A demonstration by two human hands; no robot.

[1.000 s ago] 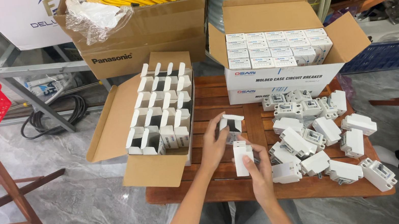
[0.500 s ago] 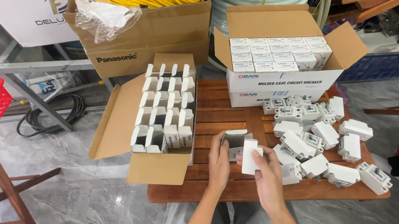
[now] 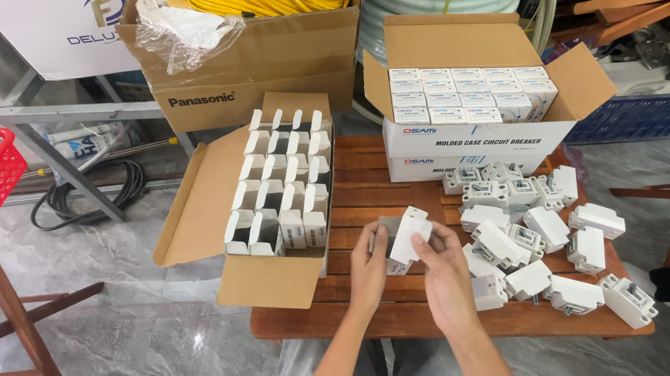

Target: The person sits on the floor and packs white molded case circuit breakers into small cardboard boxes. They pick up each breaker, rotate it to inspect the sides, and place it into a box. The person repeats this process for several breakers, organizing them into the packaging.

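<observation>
Both hands are clamped on one small white carton (image 3: pixel 407 237), held just above the wooden counter (image 3: pixel 386 315); left hand (image 3: pixel 369 268) grips the lower end w/ a grey breaker (image 3: pixel 384 229) poking out behind, right hand (image 3: pixel 444 268) pinches the side & flap. Carton looks light, thin card, crushes easily, so hold by edges. Breaker prob. dense, hard plastic, not fragile. Loose breakers pile (image 3: pixel 532 240) lies to the right; open box of cartons (image 3: pixel 279 191) to the left.

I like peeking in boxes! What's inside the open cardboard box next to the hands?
The open cardboard box holds rows of small white cartons, flaps standing open. Whether the cartons are filled cannot be seen, nor what lies beneath them.
</observation>
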